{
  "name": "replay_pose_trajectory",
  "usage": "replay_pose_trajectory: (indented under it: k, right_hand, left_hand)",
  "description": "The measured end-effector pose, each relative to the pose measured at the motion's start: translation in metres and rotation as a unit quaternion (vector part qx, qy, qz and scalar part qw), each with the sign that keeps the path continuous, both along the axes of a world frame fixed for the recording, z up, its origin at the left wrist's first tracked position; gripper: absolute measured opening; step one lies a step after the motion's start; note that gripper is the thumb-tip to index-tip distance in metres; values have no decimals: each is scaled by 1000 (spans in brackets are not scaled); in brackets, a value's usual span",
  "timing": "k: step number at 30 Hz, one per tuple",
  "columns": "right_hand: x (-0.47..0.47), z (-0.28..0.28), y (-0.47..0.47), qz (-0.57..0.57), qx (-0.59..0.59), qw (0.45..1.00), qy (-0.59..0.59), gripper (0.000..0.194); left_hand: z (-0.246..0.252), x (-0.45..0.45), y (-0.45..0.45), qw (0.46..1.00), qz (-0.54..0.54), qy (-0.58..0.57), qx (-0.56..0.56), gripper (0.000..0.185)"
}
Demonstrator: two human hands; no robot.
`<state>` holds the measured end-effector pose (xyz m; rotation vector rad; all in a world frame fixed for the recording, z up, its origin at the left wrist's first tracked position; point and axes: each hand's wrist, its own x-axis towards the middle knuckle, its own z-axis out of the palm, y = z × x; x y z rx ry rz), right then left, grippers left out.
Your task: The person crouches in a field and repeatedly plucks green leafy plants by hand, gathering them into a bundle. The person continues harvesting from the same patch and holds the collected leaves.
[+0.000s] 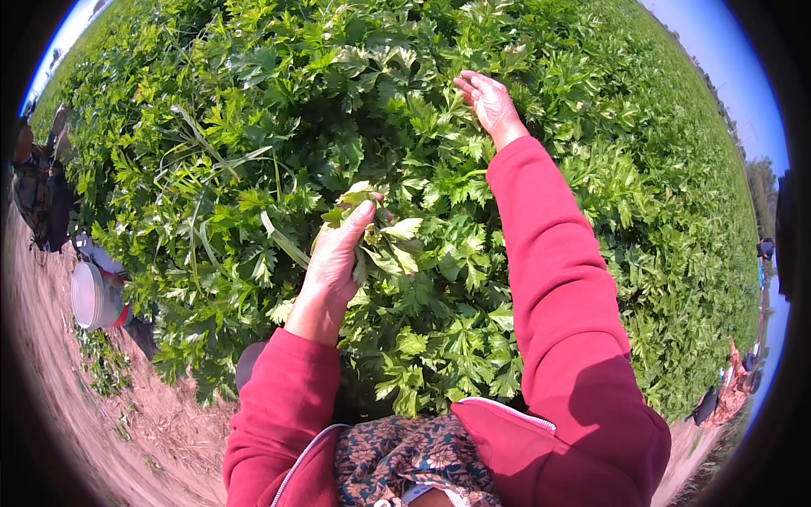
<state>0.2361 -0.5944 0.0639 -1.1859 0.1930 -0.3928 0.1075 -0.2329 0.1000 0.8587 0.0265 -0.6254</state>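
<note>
Before me spreads a dense stand of leafy green plants that look like celery (456, 253). My left hand (336, 253) is closed around a small bunch of picked leaves (396, 244), some pale and yellowish, with the thumb pressed over them. Farther out and to the right, my right hand (488, 104) reaches over the foliage with its fingers extended. Its fingertips are close to the leaves, and no held thing shows in it. Long grass blades (203, 215) stand among the plants left of my left hand.
A white plastic bucket (89, 296) lies tipped on the bare soil path (171, 431) at the left. Beyond it, a person in dark clothing (39, 196) is at the crop's edge. Another person in a patterned orange garment (732, 390) is at the far right.
</note>
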Motion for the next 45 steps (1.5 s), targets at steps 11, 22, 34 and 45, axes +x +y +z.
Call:
replay_pose_trajectory:
  k: [11, 22, 34, 45]
  right_hand:
    - [-65, -3, -8, -46, -166, 983, 60, 11]
    - [-117, -46, -18, -205, -417, 873, 151, 6]
    - [-112, -37, -36, -134, -146, 972, 130, 9]
    - [-84, -22, -27, -141, -593, 763, 215, 26]
  left_hand:
    - [0, -1, 1, 1000, -11, 7, 0, 31]
    - [-6, -1, 0, 999, -17, -13, 24, 33]
    - [-7, -5, -3, 998, -19, -24, 58, 33]
    - [-16, -3, -4, 996, -30, -22, 80, 32]
